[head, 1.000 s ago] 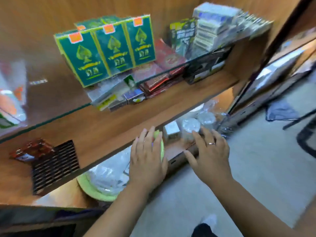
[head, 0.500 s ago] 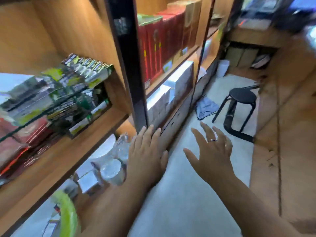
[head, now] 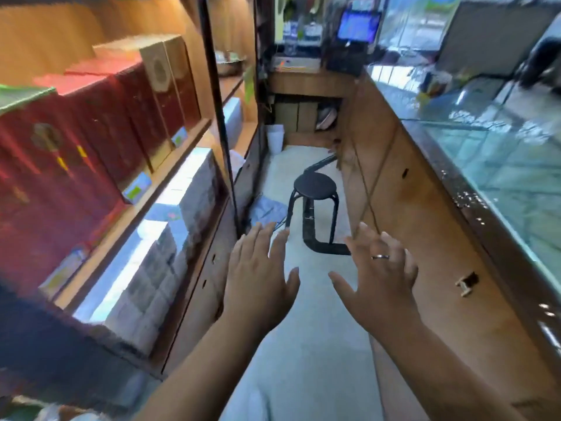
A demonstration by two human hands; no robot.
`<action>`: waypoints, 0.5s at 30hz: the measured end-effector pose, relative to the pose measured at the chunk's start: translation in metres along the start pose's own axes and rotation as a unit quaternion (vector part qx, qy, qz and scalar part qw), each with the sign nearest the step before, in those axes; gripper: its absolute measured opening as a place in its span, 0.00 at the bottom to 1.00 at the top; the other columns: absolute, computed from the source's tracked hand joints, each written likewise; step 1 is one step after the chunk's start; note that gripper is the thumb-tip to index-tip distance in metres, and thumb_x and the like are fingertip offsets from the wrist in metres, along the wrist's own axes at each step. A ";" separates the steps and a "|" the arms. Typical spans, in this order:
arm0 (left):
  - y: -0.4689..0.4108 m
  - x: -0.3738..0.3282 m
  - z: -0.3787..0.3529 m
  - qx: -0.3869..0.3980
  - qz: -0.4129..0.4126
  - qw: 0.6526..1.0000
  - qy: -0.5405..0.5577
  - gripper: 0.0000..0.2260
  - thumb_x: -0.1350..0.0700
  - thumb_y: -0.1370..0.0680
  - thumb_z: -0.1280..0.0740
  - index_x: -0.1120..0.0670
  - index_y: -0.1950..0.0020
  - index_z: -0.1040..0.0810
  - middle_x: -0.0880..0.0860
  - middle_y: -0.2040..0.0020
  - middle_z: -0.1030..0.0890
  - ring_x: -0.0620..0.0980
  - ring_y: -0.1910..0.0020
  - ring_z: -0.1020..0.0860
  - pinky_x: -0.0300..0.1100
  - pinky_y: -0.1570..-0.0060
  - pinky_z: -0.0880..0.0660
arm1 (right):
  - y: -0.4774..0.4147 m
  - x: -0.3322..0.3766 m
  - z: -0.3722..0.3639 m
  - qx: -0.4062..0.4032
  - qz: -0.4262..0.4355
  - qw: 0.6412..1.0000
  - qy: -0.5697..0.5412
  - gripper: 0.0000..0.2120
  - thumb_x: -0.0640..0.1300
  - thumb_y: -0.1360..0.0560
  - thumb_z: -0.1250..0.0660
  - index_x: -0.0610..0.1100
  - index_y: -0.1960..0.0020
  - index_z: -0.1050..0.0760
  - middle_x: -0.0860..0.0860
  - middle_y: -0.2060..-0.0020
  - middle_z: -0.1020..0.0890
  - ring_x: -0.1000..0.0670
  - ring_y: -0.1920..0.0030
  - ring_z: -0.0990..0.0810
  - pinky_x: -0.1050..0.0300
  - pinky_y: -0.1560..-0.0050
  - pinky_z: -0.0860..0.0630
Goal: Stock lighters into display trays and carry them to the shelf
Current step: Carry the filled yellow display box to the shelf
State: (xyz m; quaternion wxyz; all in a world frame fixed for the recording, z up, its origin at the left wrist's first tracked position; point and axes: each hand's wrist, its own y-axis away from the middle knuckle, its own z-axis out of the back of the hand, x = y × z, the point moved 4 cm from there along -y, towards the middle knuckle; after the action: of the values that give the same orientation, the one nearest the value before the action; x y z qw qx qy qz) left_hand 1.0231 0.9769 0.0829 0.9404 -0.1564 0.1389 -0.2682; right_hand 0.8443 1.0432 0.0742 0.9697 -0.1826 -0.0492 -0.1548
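Observation:
My left hand (head: 258,278) is held out in front of me over the aisle floor, fingers straight and spread, holding nothing. My right hand (head: 379,278), with a ring on one finger, hovers beside it, also spread and empty. No lighters or display trays show in the head view. The wooden shelf unit (head: 170,165) runs along my left, stocked with red cartons (head: 91,126) on the upper board and white boxes (head: 170,238) below.
A black round stool (head: 315,189) stands in the narrow aisle ahead of my hands. A glass-topped wooden counter (head: 440,183) lines the right side. A white bin (head: 274,138) and a counter with a screen (head: 358,25) close the far end.
The view has swung from the low shelf toward the aisle. My left hand left the green item on the shelf, and both hands now hover empty above the floor.

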 end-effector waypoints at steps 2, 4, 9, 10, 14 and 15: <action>-0.048 -0.001 -0.017 -0.002 -0.030 1.000 0.005 0.27 0.43 0.26 0.43 0.55 0.30 0.29 0.57 0.30 0.27 0.59 0.29 0.32 0.55 0.30 0.35 | -0.037 -0.014 -0.009 -0.008 -0.026 0.999 0.022 0.27 0.61 0.29 0.33 0.53 0.33 0.31 0.49 0.28 0.33 0.41 0.30 0.37 0.34 0.34 0.40; -0.094 -0.003 -0.030 -0.007 -0.067 0.998 0.012 0.27 0.44 0.26 0.42 0.55 0.31 0.30 0.57 0.30 0.27 0.59 0.29 0.31 0.52 0.30 0.40 | -0.071 -0.024 -0.017 -0.010 -0.051 0.998 0.038 0.28 0.61 0.29 0.33 0.53 0.32 0.31 0.49 0.28 0.33 0.42 0.30 0.38 0.35 0.34 0.40; -0.200 -0.013 -0.057 -0.020 -0.143 0.989 0.027 0.27 0.47 0.28 0.33 0.56 0.32 0.27 0.57 0.30 0.27 0.59 0.30 0.31 0.49 0.31 0.43 | -0.151 -0.050 -0.031 -0.025 -0.117 0.992 0.039 0.28 0.62 0.29 0.33 0.54 0.32 0.31 0.49 0.27 0.34 0.41 0.29 0.37 0.35 0.33 0.41; -0.219 -0.017 -0.063 -0.015 -0.153 0.988 0.032 0.27 0.47 0.28 0.33 0.56 0.31 0.27 0.56 0.30 0.27 0.59 0.30 0.31 0.49 0.31 0.43 | -0.165 -0.057 -0.033 -0.031 -0.130 0.990 0.036 0.28 0.62 0.29 0.33 0.54 0.32 0.31 0.49 0.27 0.33 0.41 0.29 0.36 0.35 0.33 0.41; -0.294 -0.040 -0.096 0.002 -0.184 0.981 0.059 0.27 0.45 0.27 0.40 0.55 0.31 0.28 0.56 0.29 0.28 0.58 0.28 0.32 0.52 0.30 0.37 | -0.223 -0.094 -0.043 -0.056 -0.162 0.984 0.047 0.28 0.62 0.31 0.34 0.54 0.33 0.28 0.49 0.29 0.30 0.41 0.31 0.32 0.35 0.35 0.38; -0.312 -0.046 -0.105 0.003 -0.188 0.980 0.066 0.27 0.44 0.27 0.42 0.55 0.31 0.28 0.55 0.29 0.28 0.57 0.28 0.32 0.53 0.30 0.36 | -0.238 -0.106 -0.046 -0.058 -0.168 0.983 0.051 0.28 0.62 0.31 0.34 0.53 0.33 0.28 0.48 0.29 0.30 0.41 0.32 0.32 0.35 0.35 0.38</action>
State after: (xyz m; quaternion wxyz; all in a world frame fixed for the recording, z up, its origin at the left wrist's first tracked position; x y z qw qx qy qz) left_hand 0.8055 0.7273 0.1105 0.8624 -0.1588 0.1679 -0.4503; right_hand 0.6702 0.8457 0.0961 0.9190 -0.2193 -0.0209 -0.3270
